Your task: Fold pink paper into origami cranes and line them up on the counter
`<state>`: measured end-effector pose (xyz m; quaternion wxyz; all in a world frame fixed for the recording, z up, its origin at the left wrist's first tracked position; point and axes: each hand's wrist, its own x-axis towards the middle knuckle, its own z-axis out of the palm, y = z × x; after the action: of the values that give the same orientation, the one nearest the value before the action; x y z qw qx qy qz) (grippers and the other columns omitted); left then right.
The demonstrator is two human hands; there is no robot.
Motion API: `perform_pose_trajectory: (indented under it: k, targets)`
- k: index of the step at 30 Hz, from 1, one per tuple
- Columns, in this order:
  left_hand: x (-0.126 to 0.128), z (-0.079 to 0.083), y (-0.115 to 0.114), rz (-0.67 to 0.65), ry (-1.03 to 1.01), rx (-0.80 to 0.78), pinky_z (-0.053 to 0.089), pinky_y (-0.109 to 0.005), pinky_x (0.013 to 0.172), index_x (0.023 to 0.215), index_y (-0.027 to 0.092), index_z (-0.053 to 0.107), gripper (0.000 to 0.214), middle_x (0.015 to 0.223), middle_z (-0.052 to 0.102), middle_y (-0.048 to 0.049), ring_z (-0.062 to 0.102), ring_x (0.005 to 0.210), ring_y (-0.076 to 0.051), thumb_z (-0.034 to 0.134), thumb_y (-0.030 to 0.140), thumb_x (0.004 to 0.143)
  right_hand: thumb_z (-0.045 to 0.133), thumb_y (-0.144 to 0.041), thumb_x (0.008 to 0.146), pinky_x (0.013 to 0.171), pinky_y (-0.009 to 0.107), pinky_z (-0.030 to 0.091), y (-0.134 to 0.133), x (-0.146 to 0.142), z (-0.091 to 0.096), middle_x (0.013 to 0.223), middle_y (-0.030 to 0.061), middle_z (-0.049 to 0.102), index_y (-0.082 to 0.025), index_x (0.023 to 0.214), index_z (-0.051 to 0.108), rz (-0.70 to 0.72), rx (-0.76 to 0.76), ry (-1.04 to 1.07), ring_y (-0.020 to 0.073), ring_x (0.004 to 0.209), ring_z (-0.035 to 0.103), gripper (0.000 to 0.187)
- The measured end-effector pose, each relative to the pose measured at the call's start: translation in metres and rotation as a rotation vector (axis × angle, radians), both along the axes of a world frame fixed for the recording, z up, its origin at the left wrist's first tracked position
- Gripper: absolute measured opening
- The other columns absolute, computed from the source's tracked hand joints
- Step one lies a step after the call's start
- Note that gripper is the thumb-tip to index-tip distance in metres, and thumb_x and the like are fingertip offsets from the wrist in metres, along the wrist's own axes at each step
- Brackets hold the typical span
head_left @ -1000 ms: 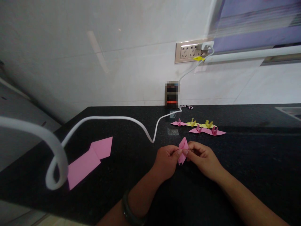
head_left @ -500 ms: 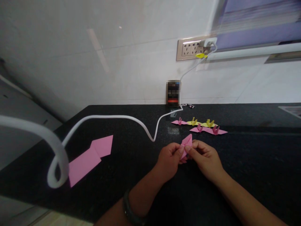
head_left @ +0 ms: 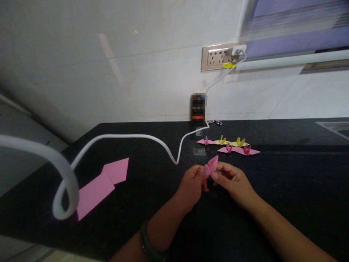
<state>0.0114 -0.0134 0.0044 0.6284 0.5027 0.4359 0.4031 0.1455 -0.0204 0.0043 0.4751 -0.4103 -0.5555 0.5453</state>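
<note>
A small folded pink paper piece (head_left: 211, 166) is pinched between my two hands just above the black countertop (head_left: 286, 182). My left hand (head_left: 191, 185) grips its left side with closed fingers, a dark band on that wrist. On the paper's right side my right hand (head_left: 233, 182) pinches it with thumb and fingertips. Beyond my hands lies a row of finished paper cranes, pink (head_left: 247, 150) and yellow (head_left: 239, 142), flat on the counter.
Two pink paper sheets (head_left: 100, 186) lie overlapped at the left. A white cable (head_left: 131, 137) loops from the left foreground across the counter to a small device (head_left: 198, 108) leaning on the wall, then up to a wall socket (head_left: 215, 58). A sink edge (head_left: 334, 126) shows far right.
The folded pink piece has been turned and squeezed smaller between my fingers, its tip now pointing up and right. Both hands stayed in the same place.
</note>
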Motion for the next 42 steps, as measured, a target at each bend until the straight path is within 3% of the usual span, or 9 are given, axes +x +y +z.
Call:
perform_pose_trajectory:
  k: [5,9,11,15,17,22,28,35,42]
  targets:
    - [-0.0037,0.0039,-0.0010,-0.272,-0.300,-0.262,0.041,-0.023,0.047,0.069,0.015,0.043,0.026,0.048,0.031,0.0060,0.039,0.042,-0.006,0.042,0.040,0.073,0.055,-0.026,0.073,0.055,0.021,0.039,-0.0001,0.0030,-0.0018,0.071,0.0006,0.053,-0.019,0.098,0.052,0.068,-0.021,0.067,0.0086,0.059,0.047,0.026]
    - [-0.0043,0.0047,-0.0020,-0.399,-0.313,-0.331,0.042,-0.025,0.049,0.065,0.014,0.045,0.021,0.048,0.035,0.0046,0.042,0.043,-0.007,0.047,0.034,0.070,0.054,-0.026,0.073,0.053,0.023,0.040,-0.0013,0.0033,-0.0037,0.073,0.0012,0.052,-0.017,0.085,0.053,0.098,-0.019,0.083,0.0089,0.058,0.050,0.014]
    - [-0.0035,0.0046,-0.0016,-0.350,-0.240,-0.299,0.042,-0.025,0.051,0.064,0.013,0.048,0.024,0.051,0.043,0.0019,0.044,0.046,-0.007,0.046,0.036,0.071,0.053,-0.027,0.075,0.052,0.023,0.040,-0.0009,0.0034,-0.0032,0.069,0.0003,0.052,-0.017,0.080,0.052,0.116,-0.015,0.085,0.0088,0.054,0.050,0.011]
    - [-0.0029,0.0056,0.0014,-0.024,-0.031,-0.065,0.043,-0.023,0.059,0.074,0.013,0.056,0.029,0.068,0.054,-0.0026,0.050,0.061,-0.009,0.046,0.039,0.071,0.055,-0.027,0.073,0.051,0.022,0.039,0.0026,0.0042,-0.0015,0.062,-0.0012,0.051,-0.016,0.072,0.051,-0.011,0.020,-0.009,0.0076,0.052,0.047,0.012]
    - [-0.0038,0.0059,0.0031,0.062,0.003,0.033,0.042,-0.024,0.062,0.078,0.013,0.058,0.029,0.071,0.056,-0.0029,0.051,0.065,-0.010,0.050,0.039,0.069,0.056,-0.029,0.071,0.049,0.021,0.038,0.0043,0.0044,-0.0014,0.059,-0.0018,0.050,-0.015,0.069,0.051,-0.068,0.010,-0.065,0.0070,0.050,0.045,0.015]
    - [-0.0071,0.0025,0.0050,-0.018,-0.018,0.116,0.042,-0.025,0.063,0.077,0.011,0.061,0.026,0.068,0.058,-0.0032,0.052,0.062,-0.011,0.056,0.034,0.065,0.059,-0.034,0.067,0.045,0.020,0.038,0.0049,0.0028,-0.0029,0.058,-0.0018,0.051,-0.015,0.071,0.052,-0.086,-0.029,-0.087,0.0071,0.047,0.046,0.020]
    - [-0.0083,0.0050,0.0044,0.021,0.022,0.089,0.043,-0.024,0.058,0.075,0.011,0.062,0.024,0.064,0.059,-0.0029,0.052,0.058,-0.010,0.052,0.032,0.068,0.058,-0.035,0.068,0.049,0.022,0.041,0.0036,0.0023,-0.0010,0.059,-0.0006,0.053,-0.015,0.076,0.052,-0.057,-0.057,-0.050,0.0088,0.050,0.049,0.022]
    - [-0.0051,0.0092,0.0028,0.012,-0.101,0.082,0.043,-0.023,0.059,0.080,0.012,0.058,0.018,0.067,0.059,-0.0023,0.053,0.058,-0.009,0.054,0.023,0.066,0.058,-0.029,0.069,0.048,0.021,0.040,0.0046,0.0047,-0.0056,0.059,-0.0009,0.053,-0.014,0.076,0.053,-0.039,-0.075,0.010,0.0071,0.049,0.048,0.017]
    - [-0.0047,0.0087,0.0007,0.041,-0.076,0.121,0.041,-0.021,0.055,0.068,0.012,0.057,0.006,0.061,0.057,-0.0005,0.051,0.055,-0.008,0.055,0.016,0.064,0.059,-0.024,0.067,0.047,0.021,0.039,0.0052,0.0061,-0.0094,0.056,-0.0019,0.053,-0.015,0.072,0.054,-0.030,-0.078,0.065,0.0072,0.048,0.048,0.011]
